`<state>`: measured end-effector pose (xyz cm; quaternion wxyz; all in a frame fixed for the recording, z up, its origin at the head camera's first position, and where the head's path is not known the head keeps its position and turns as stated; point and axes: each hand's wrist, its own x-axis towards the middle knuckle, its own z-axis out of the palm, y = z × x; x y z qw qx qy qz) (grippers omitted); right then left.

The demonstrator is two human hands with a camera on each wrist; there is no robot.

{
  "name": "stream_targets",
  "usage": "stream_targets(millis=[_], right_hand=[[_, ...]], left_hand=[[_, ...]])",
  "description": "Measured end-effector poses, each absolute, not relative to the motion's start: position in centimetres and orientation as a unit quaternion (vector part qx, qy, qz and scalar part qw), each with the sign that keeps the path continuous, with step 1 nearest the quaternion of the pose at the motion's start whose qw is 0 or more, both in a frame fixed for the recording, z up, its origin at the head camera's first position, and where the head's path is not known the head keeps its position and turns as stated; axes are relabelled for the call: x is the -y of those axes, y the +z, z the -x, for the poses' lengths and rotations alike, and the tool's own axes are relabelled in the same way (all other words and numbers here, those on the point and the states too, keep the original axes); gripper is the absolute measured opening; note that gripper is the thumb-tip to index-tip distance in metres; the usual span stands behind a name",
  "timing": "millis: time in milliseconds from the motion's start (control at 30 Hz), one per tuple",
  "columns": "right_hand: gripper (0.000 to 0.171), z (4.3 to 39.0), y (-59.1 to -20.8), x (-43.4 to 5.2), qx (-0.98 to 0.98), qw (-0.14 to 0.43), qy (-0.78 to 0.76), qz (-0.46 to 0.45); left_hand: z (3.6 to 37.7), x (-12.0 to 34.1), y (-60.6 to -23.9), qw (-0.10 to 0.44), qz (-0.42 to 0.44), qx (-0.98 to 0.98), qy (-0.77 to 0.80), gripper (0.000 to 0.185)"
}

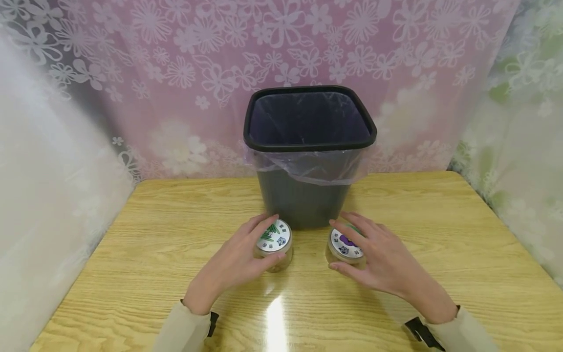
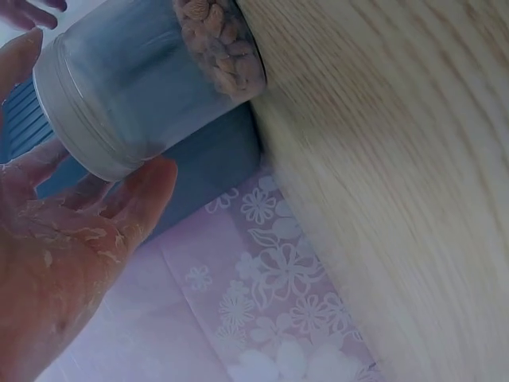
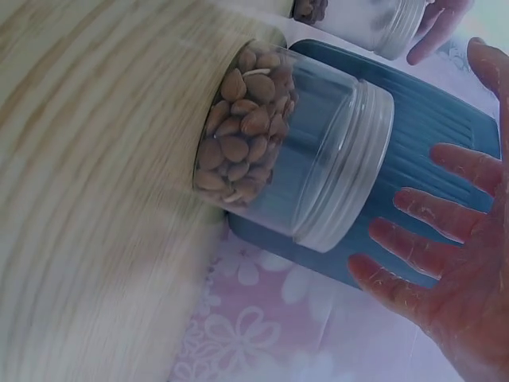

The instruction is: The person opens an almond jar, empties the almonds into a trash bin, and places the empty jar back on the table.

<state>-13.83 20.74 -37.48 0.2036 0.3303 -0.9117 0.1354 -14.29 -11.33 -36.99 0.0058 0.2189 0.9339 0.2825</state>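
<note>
Two clear round jars with printed white lids stand on the wooden table in front of a dark bin. My left hand (image 1: 237, 256) is around the top of the left jar (image 1: 279, 259), whose lid bears a green plant picture. In the left wrist view bent fingers (image 2: 155, 191) are at the lid's rim, and brown nut-like pieces (image 2: 223, 48) lie at the bottom. Beside the right jar (image 3: 318, 135), with its purple flower lid, is my right hand (image 1: 378, 254). Its spread fingers stand off the lid in the right wrist view. Smooth brown kernels (image 3: 246, 127) partly fill that jar.
Just behind the jars stands the dark bin (image 1: 303, 195), lined with a thin translucent bag (image 1: 316, 168) folded over its rim. The wooden table (image 1: 184, 210) extends to both sides. Flower-patterned curtains (image 1: 184, 73) surround the back and sides.
</note>
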Motion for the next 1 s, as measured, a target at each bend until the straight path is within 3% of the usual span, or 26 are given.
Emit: stream_targets(millis=[467, 1000], right_hand=[[0.077, 14.3, -37.5, -19.6, 0.913, 0.185, 0.127, -0.342], [0.075, 14.5, -37.2, -18.6, 0.898, 0.210, 0.127, -0.365]], left_hand=[[15.6, 10.5, -36.9, -0.050, -0.236, -0.940, 0.241, 0.073], [15.0, 11.5, -36.8, -0.008, -0.199, -0.925, 0.323, 0.065]])
